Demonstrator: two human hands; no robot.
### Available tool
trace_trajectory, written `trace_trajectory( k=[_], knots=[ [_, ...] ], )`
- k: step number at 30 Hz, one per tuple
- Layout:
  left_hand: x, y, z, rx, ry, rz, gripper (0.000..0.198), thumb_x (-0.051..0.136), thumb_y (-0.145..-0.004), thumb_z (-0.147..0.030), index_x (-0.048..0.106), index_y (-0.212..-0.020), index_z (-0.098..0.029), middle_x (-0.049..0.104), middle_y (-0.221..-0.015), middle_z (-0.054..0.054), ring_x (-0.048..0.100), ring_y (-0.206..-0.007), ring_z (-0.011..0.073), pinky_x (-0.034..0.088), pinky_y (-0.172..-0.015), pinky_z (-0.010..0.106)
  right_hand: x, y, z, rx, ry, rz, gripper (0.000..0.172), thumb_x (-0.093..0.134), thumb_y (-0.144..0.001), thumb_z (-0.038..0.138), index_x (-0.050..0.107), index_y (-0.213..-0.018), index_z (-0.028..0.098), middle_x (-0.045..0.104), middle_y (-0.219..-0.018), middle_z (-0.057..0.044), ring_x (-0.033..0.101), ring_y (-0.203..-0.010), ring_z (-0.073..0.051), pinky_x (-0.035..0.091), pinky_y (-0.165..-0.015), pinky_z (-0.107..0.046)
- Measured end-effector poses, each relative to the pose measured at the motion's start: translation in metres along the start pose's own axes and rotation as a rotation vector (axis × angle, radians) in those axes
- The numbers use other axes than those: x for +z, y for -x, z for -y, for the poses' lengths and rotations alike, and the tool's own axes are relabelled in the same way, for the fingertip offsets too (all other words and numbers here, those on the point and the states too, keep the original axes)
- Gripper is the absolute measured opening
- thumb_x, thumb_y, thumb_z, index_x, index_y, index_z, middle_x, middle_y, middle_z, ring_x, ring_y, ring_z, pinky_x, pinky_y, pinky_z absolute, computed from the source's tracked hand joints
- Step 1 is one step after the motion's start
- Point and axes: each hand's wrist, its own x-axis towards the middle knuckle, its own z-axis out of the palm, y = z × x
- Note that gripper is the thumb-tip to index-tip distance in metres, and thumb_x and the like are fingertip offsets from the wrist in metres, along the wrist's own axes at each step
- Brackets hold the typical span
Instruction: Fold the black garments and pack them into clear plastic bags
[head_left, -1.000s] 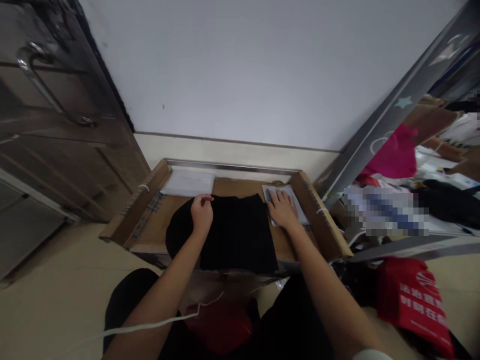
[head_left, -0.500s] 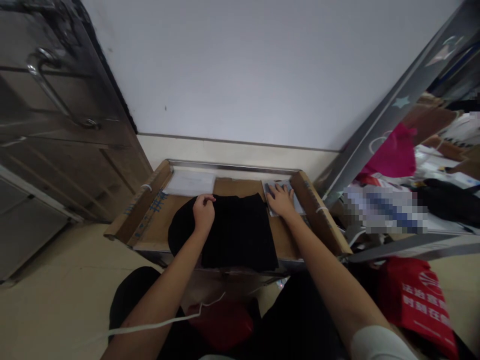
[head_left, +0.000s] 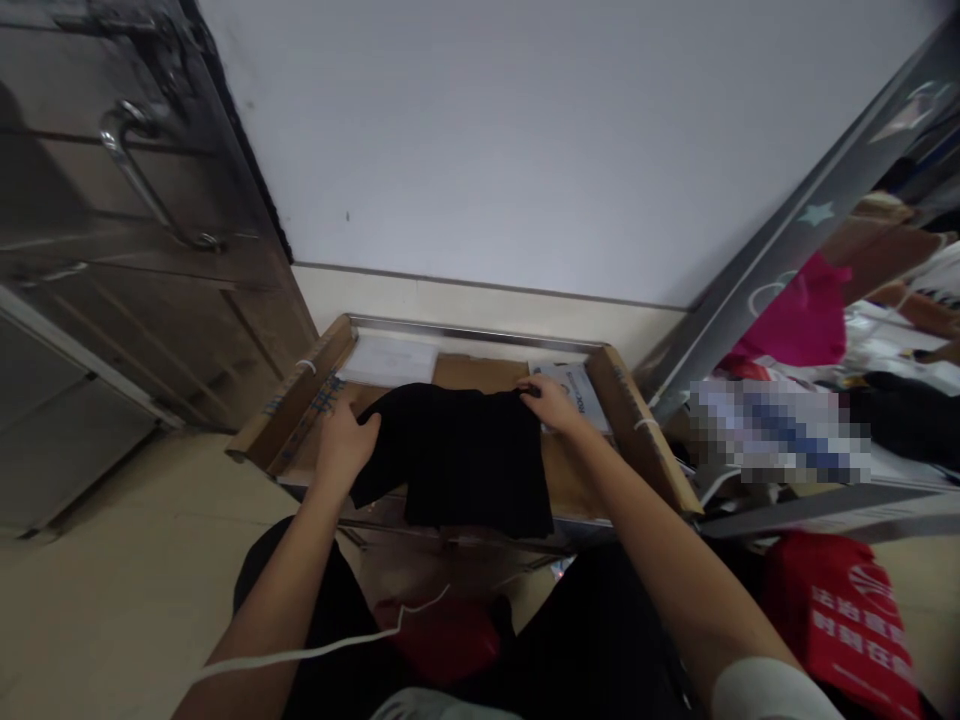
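Observation:
A black garment [head_left: 476,460] lies partly folded on the cardboard-lined surface, its lower edge reaching the front rim. My left hand [head_left: 349,443] is closed on its left side, thumb on top and the other fingers partly hidden; that side slants down like a sleeve. At the upper right corner, my right hand [head_left: 551,402] pinches the cloth between thumb and fingers. Just behind that hand is a pale printed packet [head_left: 581,388]. The garment's exact kind is not clear.
The cardboard lining [head_left: 480,373] has raised side walls. A white flat sheet or packet [head_left: 390,360] lies at the back left. Behind stands a white wall [head_left: 480,150]; a metal door [head_left: 165,270] is left. At right are a cluttered shelf and a red bag [head_left: 847,610]. A white cord [head_left: 322,650] hangs in front.
My left hand has moved left from atop the garment to its left edge and taken hold. My right hand has left the packet and now pinches the upper right corner. The garment's left part has changed shape.

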Motion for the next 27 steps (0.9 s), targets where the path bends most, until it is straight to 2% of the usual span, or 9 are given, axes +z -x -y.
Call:
trace_trajectory(
  k=[3, 7, 11, 14, 20, 22, 25, 26, 27],
  knots=[
    [-0.005, -0.003, 0.013, -0.079, -0.012, 0.118, 0.041, 0.065, -0.08, -0.036, 0.068, -0.113, -0.012, 0.072, -0.113, 0.021, 0.066, -0.109, 0.037, 0.049, -0.093, 0.045, 0.001, -0.005, -0.002, 0.022, 0.053, -0.003, 0.022, 0.06, -0.083, 0.009, 0.073, -0.098, 0.018, 0.074, -0.104, -0.009, 0.067, -0.1, -0.021, 0.05, -0.095, -0.036],
    [-0.014, -0.004, 0.003, -0.089, 0.062, 0.165, 0.018, 0.065, -0.077, -0.034, 0.07, -0.085, -0.019, 0.075, -0.092, 0.012, 0.069, -0.092, 0.0302, 0.048, -0.08, 0.037, -0.013, -0.011, 0.003, -0.008, 0.141, 0.074, 0.016, 0.058, -0.085, 0.011, 0.071, -0.09, 0.019, 0.074, -0.098, -0.008, 0.065, -0.092, -0.021, 0.049, -0.085, -0.032],
    [-0.024, 0.0, -0.022, 0.031, 0.203, 0.138, 0.015, 0.062, -0.077, -0.035, 0.064, -0.073, -0.021, 0.067, -0.072, 0.002, 0.062, -0.072, 0.0205, 0.043, -0.068, 0.03, -0.032, -0.019, 0.012, -0.045, 0.212, 0.23, 0.015, 0.06, -0.082, 0.01, 0.069, -0.087, 0.02, 0.075, -0.091, -0.008, 0.064, -0.082, -0.021, 0.046, -0.075, -0.03],
    [-0.021, 0.004, -0.047, 0.114, 0.297, 0.201, 0.015, 0.062, -0.076, -0.034, 0.063, -0.072, -0.02, 0.064, -0.069, 0.0, 0.059, -0.068, 0.0175, 0.041, -0.065, 0.029, -0.04, -0.023, 0.013, -0.101, 0.213, 0.289, 0.011, 0.061, -0.081, 0.011, 0.068, -0.083, 0.02, 0.074, -0.09, -0.009, 0.063, -0.08, -0.021, 0.045, -0.074, -0.03],
    [0.001, 0.015, -0.093, 0.132, 0.406, 0.325, 0.01, 0.065, -0.076, -0.028, 0.064, -0.076, -0.018, 0.063, -0.067, 0.0, 0.059, -0.064, 0.0156, 0.044, -0.061, 0.027, -0.044, -0.023, 0.008, -0.042, -0.114, 0.351, 0.007, 0.059, -0.085, 0.023, 0.065, -0.086, 0.02, 0.069, -0.082, -0.003, 0.061, -0.076, -0.018, 0.047, -0.073, -0.03],
    [0.005, 0.02, -0.103, 0.057, 0.489, 0.482, 0.012, 0.067, -0.076, -0.027, 0.064, -0.083, -0.018, 0.062, -0.067, -0.001, 0.06, -0.059, 0.015, 0.046, -0.058, 0.027, -0.046, -0.023, 0.008, -0.043, -0.167, 0.364, 0.008, 0.059, -0.084, 0.026, 0.065, -0.085, 0.02, 0.068, -0.081, -0.003, 0.06, -0.075, -0.018, 0.047, -0.073, -0.031],
    [0.004, 0.022, -0.106, 0.016, 0.633, 0.935, 0.023, 0.07, -0.076, -0.027, 0.067, -0.096, -0.016, 0.07, -0.078, 0.006, 0.068, -0.067, 0.0178, 0.054, -0.066, 0.032, -0.052, -0.021, 0.008, -0.048, -0.181, 0.353, 0.009, 0.061, -0.083, 0.028, 0.065, -0.084, 0.02, 0.067, -0.079, -0.003, 0.059, -0.072, -0.018, 0.047, -0.071, -0.032],
    [0.003, 0.02, -0.103, 0.048, 0.664, 1.037, 0.025, 0.07, -0.078, -0.029, 0.069, -0.099, -0.015, 0.073, -0.084, 0.008, 0.071, -0.073, 0.0194, 0.056, -0.07, 0.034, -0.054, -0.021, 0.008, -0.048, -0.176, 0.35, 0.009, 0.061, -0.083, 0.028, 0.065, -0.083, 0.02, 0.067, -0.078, -0.003, 0.059, -0.072, -0.018, 0.047, -0.071, -0.032],
    [0.003, 0.015, -0.098, 0.092, 0.674, 1.052, 0.026, 0.069, -0.079, -0.03, 0.07, -0.101, -0.015, 0.074, -0.09, 0.01, 0.072, -0.079, 0.0206, 0.056, -0.075, 0.035, -0.056, -0.021, 0.008, -0.047, -0.17, 0.349, 0.009, 0.061, -0.083, 0.029, 0.065, -0.083, 0.021, 0.067, -0.078, -0.003, 0.059, -0.072, -0.018, 0.047, -0.071, -0.032]
  ],
)
